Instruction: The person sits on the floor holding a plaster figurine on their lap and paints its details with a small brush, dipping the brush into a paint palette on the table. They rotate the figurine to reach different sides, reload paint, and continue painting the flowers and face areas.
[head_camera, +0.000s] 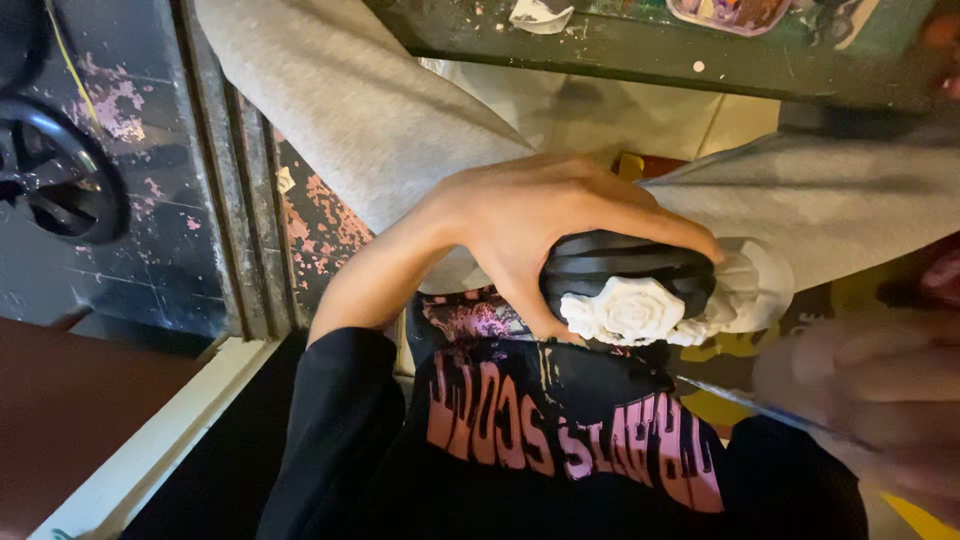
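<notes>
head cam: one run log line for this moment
left hand: grips black ribbed piece | white rose: on its front | right hand: blurred, holds thin tool

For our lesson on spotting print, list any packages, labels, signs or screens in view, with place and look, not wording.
No packages, signs or screens show.
Printed lettering on the black shirt: bottom centre, blocky pink letters in a band, below the left hand gripping a black ribbed piece with white rose.
</notes>
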